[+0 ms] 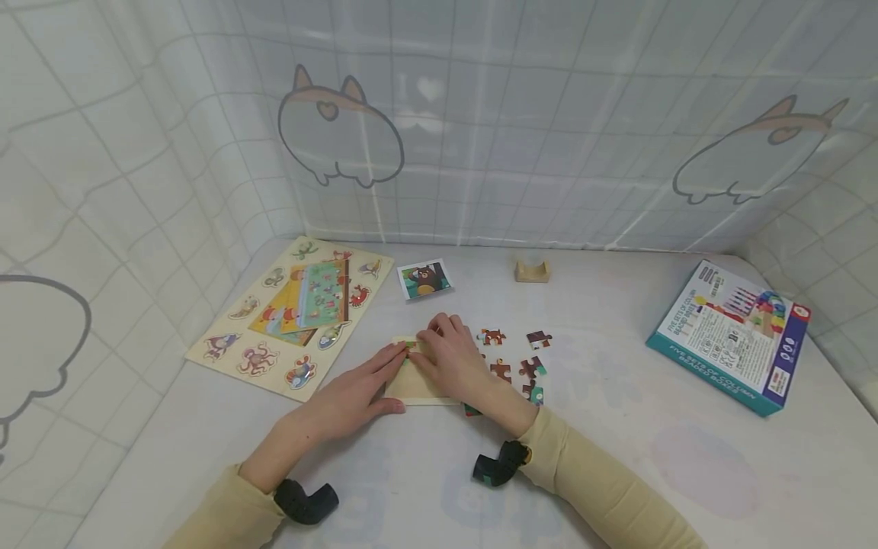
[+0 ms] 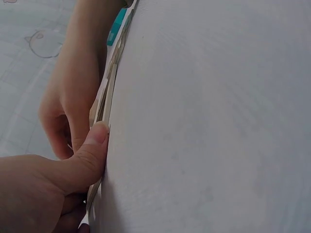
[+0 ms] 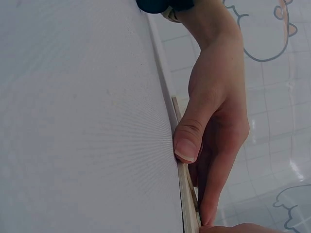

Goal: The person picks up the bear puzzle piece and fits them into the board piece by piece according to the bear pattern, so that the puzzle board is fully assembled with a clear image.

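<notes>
A pale wooden puzzle tray (image 1: 417,387) lies flat in front of me, mostly bare on its near side. My left hand (image 1: 353,394) grips its left side, thumb at the near edge and fingers reaching to the far-left corner. At that corner, a small green puzzle piece (image 1: 411,345) shows between the hands. The right hand (image 1: 454,357) reaches over the tray with bent fingers, thumb and forefinger at this piece; its fingers partly hide it. Across the right wrist view, the left thumb (image 3: 188,143) touches the tray's edge (image 3: 187,204).
Loose jigsaw pieces (image 1: 531,368) lie right of the tray, some under the right forearm. Behind stand a bear picture card (image 1: 425,280) and a small wooden holder (image 1: 532,271). A sea-animal board (image 1: 229,324) bearing two pictures lies left; a boxed toy (image 1: 730,335) lies right.
</notes>
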`<state>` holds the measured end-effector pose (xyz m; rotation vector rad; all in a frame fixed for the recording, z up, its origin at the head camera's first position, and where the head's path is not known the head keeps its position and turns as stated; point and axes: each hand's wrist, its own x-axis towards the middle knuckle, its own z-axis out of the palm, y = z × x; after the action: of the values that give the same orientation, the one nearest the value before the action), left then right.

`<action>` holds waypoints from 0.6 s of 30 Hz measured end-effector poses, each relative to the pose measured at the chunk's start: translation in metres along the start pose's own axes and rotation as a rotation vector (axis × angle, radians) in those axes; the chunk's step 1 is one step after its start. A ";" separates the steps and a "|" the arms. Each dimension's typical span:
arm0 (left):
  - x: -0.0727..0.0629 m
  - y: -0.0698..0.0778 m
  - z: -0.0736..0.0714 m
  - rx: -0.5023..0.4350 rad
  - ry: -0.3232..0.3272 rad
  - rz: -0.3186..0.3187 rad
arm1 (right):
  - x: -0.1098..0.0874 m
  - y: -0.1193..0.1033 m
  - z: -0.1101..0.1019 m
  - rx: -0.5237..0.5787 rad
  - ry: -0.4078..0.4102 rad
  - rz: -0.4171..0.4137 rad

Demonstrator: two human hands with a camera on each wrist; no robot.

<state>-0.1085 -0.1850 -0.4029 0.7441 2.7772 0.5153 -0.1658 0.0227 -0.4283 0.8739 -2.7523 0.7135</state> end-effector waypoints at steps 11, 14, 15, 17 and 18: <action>0.000 -0.002 -0.001 -0.003 -0.004 0.004 | 0.002 -0.001 -0.001 0.001 -0.019 0.005; 0.001 -0.003 -0.001 -0.008 0.000 0.012 | 0.002 -0.001 -0.003 0.026 -0.039 0.021; 0.001 -0.003 -0.001 -0.009 0.002 0.016 | 0.002 0.000 -0.004 0.038 -0.046 0.031; 0.001 -0.003 -0.001 -0.013 0.003 0.021 | 0.000 0.001 -0.007 0.078 -0.056 0.054; 0.001 -0.003 -0.001 -0.014 0.003 0.021 | -0.001 0.002 -0.009 0.096 -0.056 0.061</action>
<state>-0.1113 -0.1869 -0.4037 0.7709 2.7681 0.5394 -0.1664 0.0289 -0.4214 0.8442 -2.8250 0.8513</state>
